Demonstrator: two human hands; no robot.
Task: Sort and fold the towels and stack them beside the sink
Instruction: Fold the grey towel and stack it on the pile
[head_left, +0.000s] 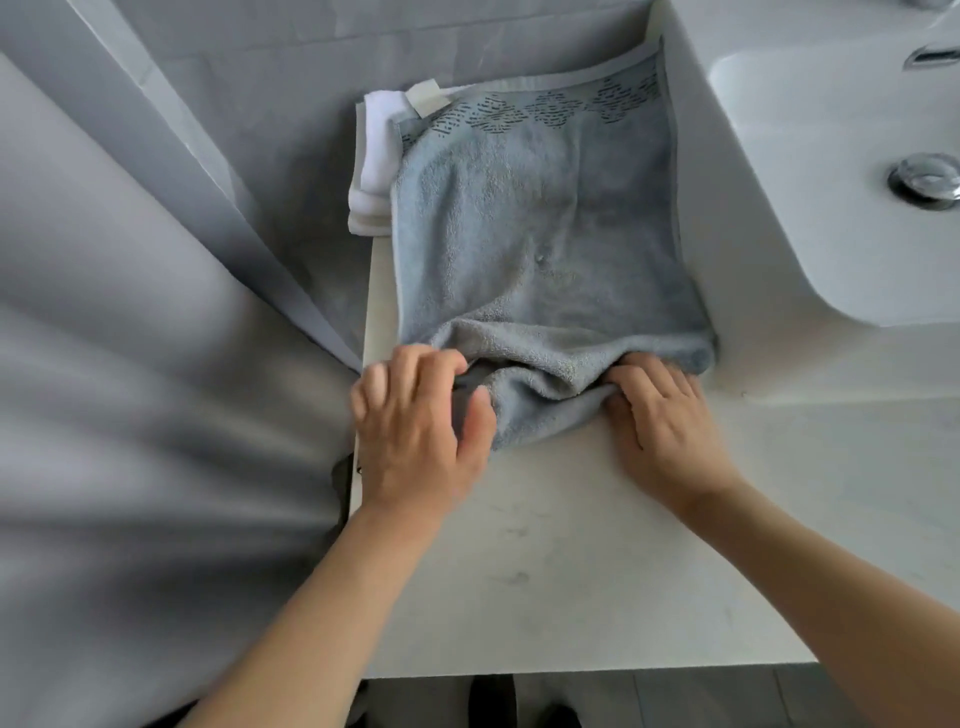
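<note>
- The grey-blue towel (540, 228) is spread flat on the white countertop (571, 545), just left of the sink (841, 208). Its patterned border lies at the far edge and its near edge is bunched up.
- The near edge is gripped at both corners. The left hand (415, 431) has fingers curled over the left corner with the thumb against the cloth. The right hand (660, 415) has fingertips tucked into the right corner.
- Judgement: the two-corner hold is suited to lifting the near edge and carrying it over to the far border, so that the fold stays square.
- A white towel (371, 166), folded, lies under the far left corner of the grey-blue one, judged the start of the stack beside the sink.
- Hidden: most of the white towel is covered. The fingertips of both hands are buried in cloth.
- Cut off: the sink basin, tap (932, 57) and drain (924, 179) at the right edge.
- Unclear: a dark item (343, 488) at the counter's left edge is not identifiable. The left wall is blurred.
</note>
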